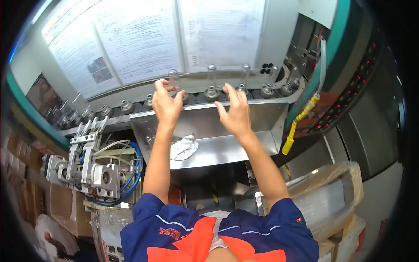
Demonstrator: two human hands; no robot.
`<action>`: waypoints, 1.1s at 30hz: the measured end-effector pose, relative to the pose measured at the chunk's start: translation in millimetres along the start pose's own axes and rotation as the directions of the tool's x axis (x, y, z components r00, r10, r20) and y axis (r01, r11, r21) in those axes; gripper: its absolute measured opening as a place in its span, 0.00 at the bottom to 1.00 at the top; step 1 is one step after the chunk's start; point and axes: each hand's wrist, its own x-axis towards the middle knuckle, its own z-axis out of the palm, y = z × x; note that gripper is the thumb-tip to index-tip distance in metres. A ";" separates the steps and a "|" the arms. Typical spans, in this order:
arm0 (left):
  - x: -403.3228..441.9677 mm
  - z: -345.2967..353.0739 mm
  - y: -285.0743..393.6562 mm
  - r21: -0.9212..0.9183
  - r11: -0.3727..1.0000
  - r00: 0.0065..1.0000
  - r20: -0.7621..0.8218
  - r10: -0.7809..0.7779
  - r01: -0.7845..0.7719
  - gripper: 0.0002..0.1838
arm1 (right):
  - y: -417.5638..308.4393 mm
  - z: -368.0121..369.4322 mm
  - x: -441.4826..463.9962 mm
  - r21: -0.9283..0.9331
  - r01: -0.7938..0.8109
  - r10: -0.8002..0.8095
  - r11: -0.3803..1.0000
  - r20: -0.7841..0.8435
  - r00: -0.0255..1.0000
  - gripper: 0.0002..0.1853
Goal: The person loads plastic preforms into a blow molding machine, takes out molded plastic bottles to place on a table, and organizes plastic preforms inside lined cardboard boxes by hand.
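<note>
My left hand (pixel 168 107) has its thumb and fingers curved and apart around a clear glass tube (pixel 173 77) standing in a round metal holder; whether they touch it I cannot tell. My right hand (pixel 237 115) holds nothing, fingers spread and slightly bent, between a second upright glass tube (pixel 212 75) on its left and a third glass tube (pixel 245 75) behind its fingertips. The second tube's metal holder (pixel 211 93) sits on the dark conveyor, close to my right fingers.
Below the conveyor is a steel tray (pixel 209 158) with a crumpled white cloth (pixel 184 147). A metal mechanism (pixel 98 170) with blue hoses stands left. Holders without visible tubes (pixel 127 106) line the conveyor's left part. A yellow-wrapped cable (pixel 301 115) hangs right, above a plastic-lined box (pixel 353 183).
</note>
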 end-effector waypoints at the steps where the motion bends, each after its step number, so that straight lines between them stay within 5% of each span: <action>1: 0.2 -1.5 6.9 0.035 0.998 0.998 0.031 -0.046 0.045 0.26 | -2.7 -12.0 -17.7 0.080 -0.009 0.012 0.997 -0.033 0.999 0.23; 7: -4.9 3.2 -2.8 0.093 0.994 0.997 0.051 -0.055 0.050 0.33 | 6.6 -104.8 -170.7 0.104 -0.391 0.396 0.915 -0.033 0.918 0.14; 9: -18.7 -0.8 18.0 0.416 0.891 0.954 -0.143 0.262 -0.182 0.33 | 14.2 -137.6 -237.8 0.107 -0.572 0.582 0.813 -0.126 0.803 0.09; 10: -26.4 -7.2 27.7 0.232 0.918 0.907 -0.204 0.368 -0.320 0.32 | 15.8 -158.1 -270.5 0.069 -0.682 0.684 0.728 -0.133 0.717 0.09; 12: -70.5 -4.6 48.9 -0.023 0.971 0.927 -0.304 0.219 -0.237 0.19 | 12.3 -196.3 -339.5 -0.042 -0.855 0.841 0.516 -0.164 0.516 0.08; 13: -93.4 -1.9 51.6 -0.190 0.971 0.959 -0.266 0.093 -0.147 0.14 | 11.7 -214.2 -376.6 -0.169 -0.883 0.849 0.439 -0.244 0.469 0.07; 15: -160.8 19.4 60.2 -0.576 0.808 0.986 0.010 0.164 -0.129 0.11 | 12.1 -243.9 -443.4 -0.388 -0.883 0.838 0.266 -0.361 0.410 0.06; 16: -203.4 29.5 74.4 -0.623 0.773 0.945 0.310 0.106 0.118 0.11 | 16.9 -258.7 -465.9 -0.424 -0.891 0.817 0.160 -0.450 0.360 0.06; 17: -232.6 25.9 104.1 -0.523 0.844 0.817 0.535 0.216 0.119 0.08 | 19.6 -270.9 -485.9 -0.446 -0.893 0.787 0.053 -0.532 0.313 0.06; 18: -268.3 39.4 112.4 -0.485 0.820 0.613 0.758 0.222 0.303 0.06 | 25.3 -277.9 -501.4 -0.459 -0.887 0.749 -0.050 -0.605 0.271 0.06; 20: -317.6 49.9 138.2 -0.550 0.788 0.130 0.834 0.537 0.275 0.05 | 37.9 -290.7 -520.7 -0.472 -0.871 0.779 -0.135 -0.594 0.201 0.06; 21: -343.1 61.0 144.0 -0.658 0.707 -0.012 0.730 0.684 0.261 0.06 | 42.8 -297.7 -528.7 -0.477 -0.860 0.794 -0.178 -0.587 0.161 0.07; 23: -395.0 85.2 147.1 -0.675 0.689 -0.215 0.655 0.724 0.264 0.06 | 53.9 -299.1 -530.6 -0.463 -0.821 0.863 -0.333 -0.501 -0.067 0.08; 24: -413.7 95.1 150.6 -0.706 0.675 -0.256 0.626 0.737 0.214 0.06 | 58.7 -295.8 -529.1 -0.464 -0.790 0.875 -0.402 -0.449 -0.181 0.09; 28: -471.4 123.3 164.2 -0.769 0.637 -0.247 0.606 0.756 0.060 0.05 | 59.1 -282.2 -546.5 -0.475 -0.781 0.874 -0.405 -0.451 -0.179 0.12; 31: -500.3 146.6 176.0 -0.794 0.607 -0.145 0.606 0.782 -0.046 0.06 | 56.3 -282.9 -544.8 -0.450 -0.810 0.881 -0.375 -0.445 -0.160 0.14; 33: -513.8 160.7 186.5 -0.742 0.621 -0.235 0.669 0.705 -0.251 0.06 | 54.1 -281.5 -544.0 -0.377 -0.836 0.865 -0.398 -0.457 -0.206 0.16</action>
